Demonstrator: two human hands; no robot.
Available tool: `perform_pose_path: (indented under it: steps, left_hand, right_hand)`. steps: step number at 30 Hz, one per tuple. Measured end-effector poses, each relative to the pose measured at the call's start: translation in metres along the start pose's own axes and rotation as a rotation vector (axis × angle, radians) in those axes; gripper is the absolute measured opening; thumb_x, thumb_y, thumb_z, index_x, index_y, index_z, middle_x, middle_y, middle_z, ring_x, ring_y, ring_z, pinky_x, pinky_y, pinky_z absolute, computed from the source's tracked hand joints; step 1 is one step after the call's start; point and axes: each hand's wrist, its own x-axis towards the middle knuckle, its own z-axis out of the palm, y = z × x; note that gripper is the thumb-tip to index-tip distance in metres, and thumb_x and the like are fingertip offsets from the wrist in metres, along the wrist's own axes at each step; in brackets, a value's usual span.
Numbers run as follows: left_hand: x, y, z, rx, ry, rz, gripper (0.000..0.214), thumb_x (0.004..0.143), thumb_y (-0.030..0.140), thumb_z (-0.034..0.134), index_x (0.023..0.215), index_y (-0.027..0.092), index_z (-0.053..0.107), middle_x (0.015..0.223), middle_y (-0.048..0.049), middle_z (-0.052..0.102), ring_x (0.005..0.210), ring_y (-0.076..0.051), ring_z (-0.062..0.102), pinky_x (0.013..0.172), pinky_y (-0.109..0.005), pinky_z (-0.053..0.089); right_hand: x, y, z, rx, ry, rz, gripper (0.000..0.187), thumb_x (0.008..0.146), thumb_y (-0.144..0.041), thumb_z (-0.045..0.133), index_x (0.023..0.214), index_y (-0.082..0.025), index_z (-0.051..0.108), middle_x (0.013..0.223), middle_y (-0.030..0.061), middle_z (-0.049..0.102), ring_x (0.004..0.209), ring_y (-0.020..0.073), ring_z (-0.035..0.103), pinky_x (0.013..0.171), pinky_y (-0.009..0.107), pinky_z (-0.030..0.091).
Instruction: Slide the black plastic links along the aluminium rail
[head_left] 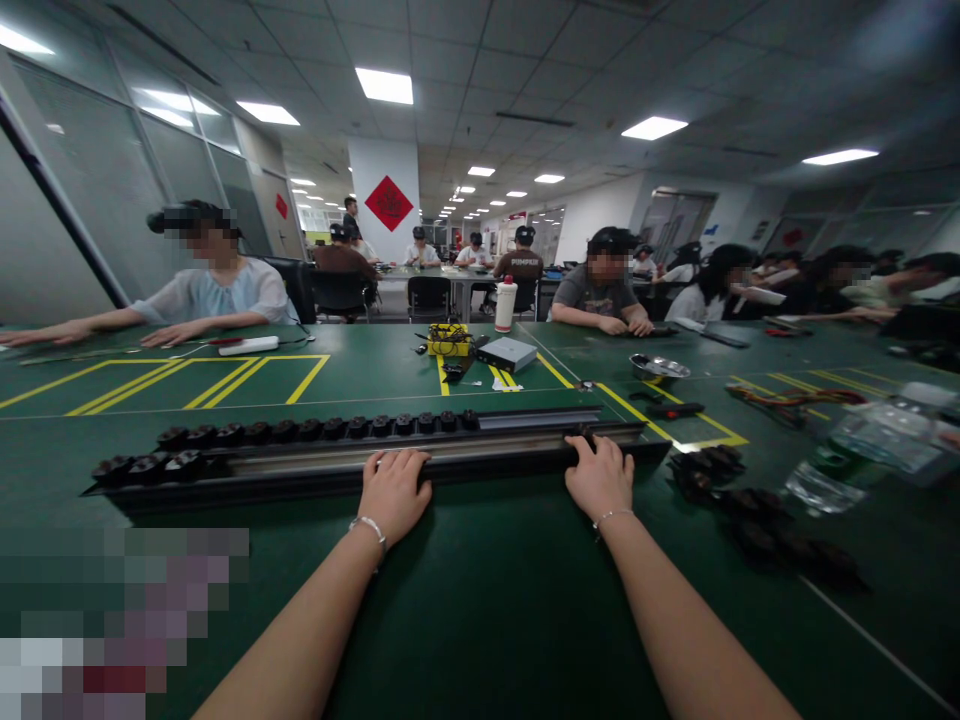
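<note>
Across the green table lies a long black rail [480,462] with a pale channel along it. My left hand [394,492] rests on its near edge around the middle, fingers bent over the side. At the rail's right end, my right hand [600,478] has its fingers on a small dark piece [585,436], mostly hidden by them. Several black round-topped pieces [146,467] sit at the left end of this rail. Behind it, a second black rail [540,419] carries a row of similar pieces [330,428] on its left and middle part.
Loose black pieces [750,505] and a clear plastic bottle [855,450] lie at right. Farther back are a metal bowl [660,368], a grey box [507,353], a yellow holder with cables [448,340] and a white bottle [505,305]. People sit across the table [480,620].
</note>
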Motion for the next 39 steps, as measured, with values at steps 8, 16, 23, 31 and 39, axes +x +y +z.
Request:
perform_pose_path:
  steps: [8,16,23,31,39]
  left_hand:
    - [0.000,-0.001,0.002,0.001,0.006,0.010,0.029,0.075,0.029,0.046,0.103,0.027,0.055,0.105,-0.0005,0.062,0.101,-0.020,0.050,0.098,-0.041,0.022]
    - [-0.001,0.000,0.000,-0.008,-0.007,-0.005,0.029,0.075,0.028,0.046,0.103,0.028,0.055,0.106,-0.0006,0.062,0.102,-0.020,0.050,0.098,-0.041,0.021]
    - [0.000,0.001,-0.002,-0.024,-0.019,-0.011,0.029,0.076,0.028,0.045,0.103,0.029,0.055,0.106,-0.0009,0.062,0.103,-0.020,0.050,0.099,-0.041,0.021]
    - [0.000,0.000,-0.001,-0.009,-0.008,-0.002,0.030,0.075,0.028,0.045,0.104,0.028,0.056,0.106,-0.0011,0.062,0.103,-0.020,0.050,0.099,-0.041,0.021]
    - [0.000,0.000,-0.001,-0.010,-0.018,-0.006,0.029,0.075,0.028,0.046,0.103,0.028,0.055,0.105,-0.0008,0.062,0.102,-0.020,0.050,0.099,-0.041,0.021]
  right_hand:
    - [0.000,0.001,0.000,0.007,-0.002,0.004,0.048,0.072,-0.019,0.046,0.117,-0.031,0.049,0.127,0.0083,0.040,0.124,0.0250,0.027,0.100,0.051,0.020]
    - [0.002,0.006,0.002,0.003,0.002,0.014,0.047,0.072,-0.021,0.044,0.118,-0.031,0.048,0.127,0.0089,0.040,0.125,0.0256,0.027,0.099,0.052,0.021]
    - [0.003,0.005,-0.001,-0.006,-0.024,0.033,0.047,0.073,-0.021,0.043,0.119,-0.031,0.048,0.129,0.0085,0.038,0.126,0.0255,0.025,0.100,0.051,0.020]
    - [0.003,0.009,0.001,-0.004,0.008,0.051,0.047,0.074,-0.020,0.044,0.119,-0.030,0.048,0.129,0.0084,0.039,0.126,0.0250,0.025,0.099,0.051,0.021]
    - [0.004,0.010,0.001,-0.002,0.004,0.069,0.047,0.073,-0.021,0.044,0.119,-0.030,0.048,0.129,0.0076,0.039,0.126,0.0254,0.024,0.099,0.051,0.022]
